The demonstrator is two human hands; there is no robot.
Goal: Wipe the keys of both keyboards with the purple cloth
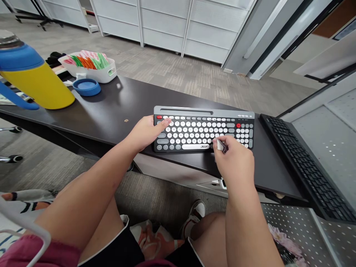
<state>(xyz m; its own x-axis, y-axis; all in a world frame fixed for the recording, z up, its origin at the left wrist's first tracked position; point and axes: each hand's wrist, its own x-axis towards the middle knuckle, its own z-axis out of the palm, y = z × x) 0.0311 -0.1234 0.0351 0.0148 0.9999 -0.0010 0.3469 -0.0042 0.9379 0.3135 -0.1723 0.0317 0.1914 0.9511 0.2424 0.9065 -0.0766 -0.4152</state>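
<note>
A grey and black acer keyboard (196, 130) with round white keys and two red ones lies along the table's near edge. My left hand (147, 131) is closed on its left end, the thumb on the upper-left keys and the fingers hidden at the side. Over the lower right keys, my right hand (235, 159) pinches a small crumpled wrapper (221, 146), pale with a zigzag edge and a dark part. Most of that wrapper is hidden in the fingers. It is close to the keys; whether it touches them I cannot tell.
A second, black keyboard (311, 168) lies at the dark table's (133, 96) right end. On the left are a yellow and blue bottle (36, 79), a blue lid (86, 87) and a white basket (104, 75) of colourful packets. White cabinets (167, 24) stand beyond.
</note>
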